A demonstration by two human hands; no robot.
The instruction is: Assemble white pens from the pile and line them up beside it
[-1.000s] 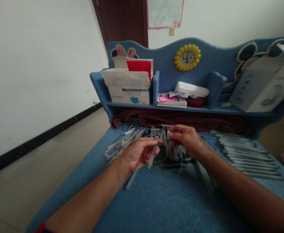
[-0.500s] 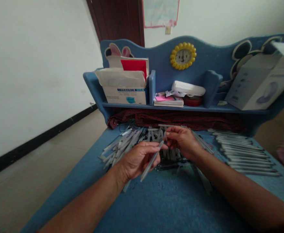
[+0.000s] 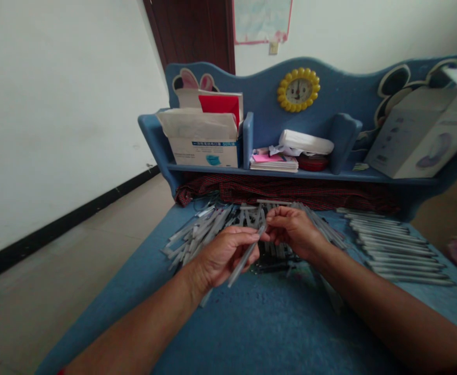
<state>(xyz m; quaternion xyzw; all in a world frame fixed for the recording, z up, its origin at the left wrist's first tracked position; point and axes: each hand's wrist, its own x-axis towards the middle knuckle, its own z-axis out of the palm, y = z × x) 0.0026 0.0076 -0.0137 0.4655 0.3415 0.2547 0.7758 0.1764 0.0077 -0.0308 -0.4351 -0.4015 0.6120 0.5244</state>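
Observation:
A slim translucent pen barrel point(image 3: 243, 261) slants through the fingers of my left hand point(image 3: 225, 252), its lower end pointing down and toward me. The thumb and forefinger of that hand pinch it near its top. At this upper end my right hand point(image 3: 295, 232) is closed in a pinch, its fingertips touching or almost touching the barrel. Whatever small part those fingertips hold is too small to name. Behind my left hand lies a loose pile of similar clear barrels point(image 3: 199, 234). More thin parts, some dark, lie partly hidden behind both hands.
At the right of the blue table point(image 3: 275, 323), assembled-looking pens point(image 3: 398, 250) lie in a neat row. A blue shelf point(image 3: 310, 175) along the back holds a mask box point(image 3: 205, 152), papers point(image 3: 273, 164) and a tilted white box point(image 3: 411, 130). Checked cloth point(image 3: 252, 188) is bunched underneath.
My right fingertips have come closer to the barrel's upper end, and the small part between them shows less. The left hand keeps its hold. The whole view has shifted slightly.

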